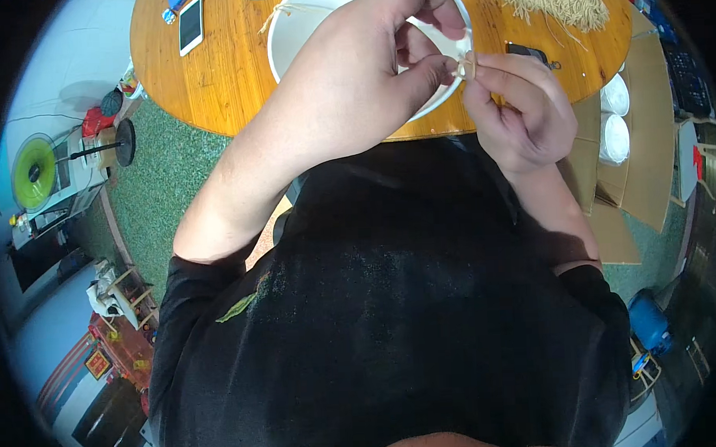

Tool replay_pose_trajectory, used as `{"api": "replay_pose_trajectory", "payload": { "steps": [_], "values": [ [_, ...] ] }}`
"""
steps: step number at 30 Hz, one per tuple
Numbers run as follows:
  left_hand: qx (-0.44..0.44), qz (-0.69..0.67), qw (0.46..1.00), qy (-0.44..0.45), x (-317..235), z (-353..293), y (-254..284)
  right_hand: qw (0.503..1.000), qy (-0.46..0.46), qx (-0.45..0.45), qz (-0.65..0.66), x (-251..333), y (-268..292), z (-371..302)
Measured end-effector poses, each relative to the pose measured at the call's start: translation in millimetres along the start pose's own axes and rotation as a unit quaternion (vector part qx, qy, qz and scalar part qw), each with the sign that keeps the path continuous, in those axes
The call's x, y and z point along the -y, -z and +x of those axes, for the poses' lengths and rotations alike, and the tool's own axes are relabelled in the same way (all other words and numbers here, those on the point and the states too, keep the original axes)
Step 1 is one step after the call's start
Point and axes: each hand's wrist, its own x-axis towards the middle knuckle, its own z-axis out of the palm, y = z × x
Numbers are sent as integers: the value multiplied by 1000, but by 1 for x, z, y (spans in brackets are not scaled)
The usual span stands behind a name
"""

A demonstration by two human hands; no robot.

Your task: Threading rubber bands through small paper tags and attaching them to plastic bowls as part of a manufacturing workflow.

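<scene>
My left hand [392, 61] reaches over a white basin [277, 49] on the wooden table. Its thumb and a finger pinch a small piece of beige cord [466, 65] at the basin's right rim. From the other side, my right hand [525, 111] grips the same cord between thumb and fingertips. The cord looks looped or knotted, though fingers cover part of it. Another beige cord [287, 7] hangs over the basin's left rim. Farther right lies a bundle of beige cords [559, 0].
The round wooden table [211, 91] carries a white phone [192, 26] at left and a dark object [528, 54] at right. Beside the table, an open cardboard box [647, 150] holds stacked white containers [614, 140]. A green fan [37, 172] stands at far left.
</scene>
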Motion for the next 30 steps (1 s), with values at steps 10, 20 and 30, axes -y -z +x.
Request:
{"api": "replay_pose_trajectory", "payload": {
  "steps": [10, 20, 30],
  "values": [
    [-12, 16, 1000, 1, 6, 1, 1, 1000, 6, -5, 4, 1, -2, -4],
    [3, -22, 1000, 5, 10, 5, 3, 998, 65, 11, 5, -5, 3, 5],
    [9, 33, 999, 10, 7, 6, 4, 998, 61, 16, 27, -6, 1, 8]
  ]
}}
